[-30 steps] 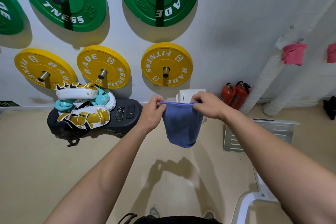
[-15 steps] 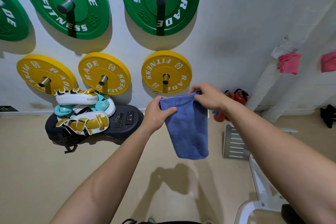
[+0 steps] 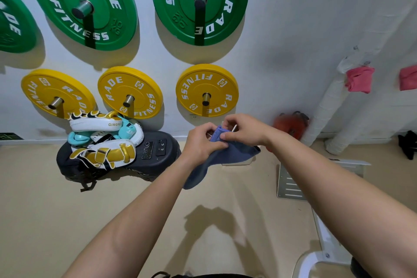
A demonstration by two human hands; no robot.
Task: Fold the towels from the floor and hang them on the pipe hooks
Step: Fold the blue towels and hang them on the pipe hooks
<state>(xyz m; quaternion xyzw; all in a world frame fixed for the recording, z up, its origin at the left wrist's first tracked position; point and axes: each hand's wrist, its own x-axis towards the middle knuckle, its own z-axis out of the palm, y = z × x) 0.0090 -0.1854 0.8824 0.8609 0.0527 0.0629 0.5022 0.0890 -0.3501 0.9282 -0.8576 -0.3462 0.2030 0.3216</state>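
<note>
Two bare forearms reach forward from the bottom edge over the beige floor (image 3: 67,221), where their shadow (image 3: 214,232) falls. In the floor's near right corner stands part of a white frame (image 3: 322,246).

The hands meet in mid-air above the middle of the floor, close together. The left hand (image 3: 199,143) has its fingers curled, pinching the bunched top of the blue towel (image 3: 216,157) between thumb and fingers. The right hand (image 3: 246,131) grips the same top edge from the other side, thumb and forefinger closed on it beside a small white loop (image 3: 234,128). The towel is off the floor: it hangs loosely below the hands, one end trailing down to the left, the other spreading right under the right wrist.

Right of the hands a slotted metal plate (image 3: 290,184) lies flat on the floor. At the floor's far edge, left of the hands, sits a black machine (image 3: 158,153) with white-and-gold pads (image 3: 101,152) piled on it. Blurred red fire extinguishers (image 3: 291,123) stand against the wall (image 3: 282,29) behind the right hand.

Farther right a white wrapped pipe (image 3: 325,106) rises along the wall; a pink towel (image 3: 358,79) hangs at its upper part, and a second pink towel (image 3: 408,78) shows at the right edge. Yellow plates (image 3: 206,90) and, above them, green plates (image 3: 199,0) sit on pegs in the wall.
</note>
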